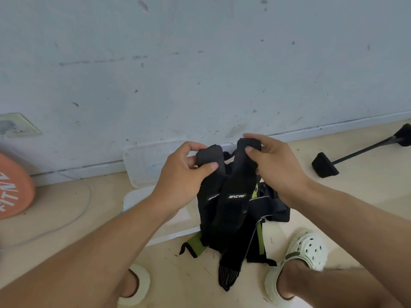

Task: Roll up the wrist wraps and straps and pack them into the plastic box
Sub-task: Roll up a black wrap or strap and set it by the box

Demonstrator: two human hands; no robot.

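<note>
Two black wrist wraps with white logos hang side by side above the floor. My left hand [180, 176] pinches the top end of the left wrap [211, 187]. My right hand [275, 165] pinches the top end of the right wrap [235, 196]. Beneath them lies a heap of black and green straps [262, 221] on the floor. The clear plastic box [142, 167] stands open against the wall behind my left hand, and its lid [169, 227] lies flat in front of it, partly under the straps.
An orange weight plate [13, 187] leans at the far left, with a thin cable [73, 218] looping across the floor. A black bar with rubber feet [347, 156] lies at the right. My feet in pale clogs [298, 261] flank the heap. The scuffed wall stands close ahead.
</note>
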